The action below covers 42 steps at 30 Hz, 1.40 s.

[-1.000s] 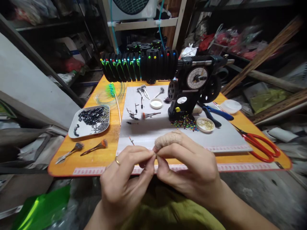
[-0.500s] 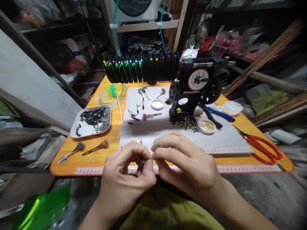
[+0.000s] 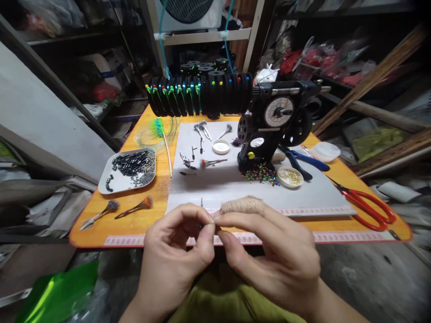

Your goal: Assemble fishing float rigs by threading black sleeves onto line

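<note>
My left hand (image 3: 178, 249) is pinched, its thumb and index fingertip pressed together on something too small to make out. A dark bit shows behind the thumb, and a thin orange-tipped piece (image 3: 201, 202) sticks up just beyond the fingers. My right hand (image 3: 272, 251) meets it at the fingertips, fingers bent and drawn together; what they grip is hidden. A beige wrap (image 3: 244, 205) covers one right finger. Both hands are over the table's front edge, above a pink measuring tape (image 3: 346, 237).
A white tray (image 3: 105, 179) of black tubes stands left, near two bristly bundles (image 3: 134, 207). Behind the hands rises a black geared stand (image 3: 266, 134) carrying line spools (image 3: 202, 96). Coloured beads (image 3: 261, 174), a dish of gold pieces (image 3: 290, 177), pliers (image 3: 305, 161) and red-handled scissors (image 3: 370, 208) lie right.
My right hand has shifted slightly right and down, its thumb now lower and farther from the left thumb. The left hand stays pinched in nearly the same place.
</note>
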{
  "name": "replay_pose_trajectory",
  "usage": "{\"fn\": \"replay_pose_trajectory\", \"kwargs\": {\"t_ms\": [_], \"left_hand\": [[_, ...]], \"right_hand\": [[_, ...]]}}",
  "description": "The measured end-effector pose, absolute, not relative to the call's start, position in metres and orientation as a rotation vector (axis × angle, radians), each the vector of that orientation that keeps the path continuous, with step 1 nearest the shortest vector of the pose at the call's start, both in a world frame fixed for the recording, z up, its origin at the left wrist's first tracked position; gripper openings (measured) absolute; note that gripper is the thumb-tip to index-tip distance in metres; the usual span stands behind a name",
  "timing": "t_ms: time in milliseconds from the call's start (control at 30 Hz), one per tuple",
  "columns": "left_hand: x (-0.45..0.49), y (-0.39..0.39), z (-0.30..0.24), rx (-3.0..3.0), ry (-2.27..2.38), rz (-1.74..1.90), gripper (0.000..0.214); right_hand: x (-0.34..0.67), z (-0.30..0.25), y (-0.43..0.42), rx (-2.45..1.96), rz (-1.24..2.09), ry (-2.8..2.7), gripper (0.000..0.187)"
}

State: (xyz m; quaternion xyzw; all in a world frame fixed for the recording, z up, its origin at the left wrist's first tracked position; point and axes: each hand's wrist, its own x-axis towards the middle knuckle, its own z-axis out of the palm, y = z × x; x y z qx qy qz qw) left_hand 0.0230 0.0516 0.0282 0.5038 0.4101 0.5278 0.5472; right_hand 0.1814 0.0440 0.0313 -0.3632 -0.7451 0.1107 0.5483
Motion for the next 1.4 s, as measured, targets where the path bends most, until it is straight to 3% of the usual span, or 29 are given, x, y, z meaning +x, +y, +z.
{"fn": "replay_pose_trajectory", "kwargs": {"t_ms": [233,400,600,967,1400], "left_hand": [[0.018,0.049,0.023,1.612,1.029,1.236,0.019],[0.021,0.048,0.023,1.317,0.969,1.23,0.01],[0.026,0.044,0.027,1.207,1.02,1.235,0.015],[0.012,0.051,0.019,1.959,1.017,1.188,0.026],[0.03,0.046,0.017,1.528,1.012,1.448,0.024]], "right_hand": [[0.185,0.029,0.043,-0.981,0.542,-1.701,0.017],[0.188,0.025,0.04,-0.987,0.68,-1.61,0.018],[0.188,0.022,0.039,-1.001,0.696,-1.586,0.017],[0.187,0.023,0.038,-1.008,0.673,-1.616,0.013],[0.178,0.019,0.037,-0.964,0.857,-1.457,0.01]]}}
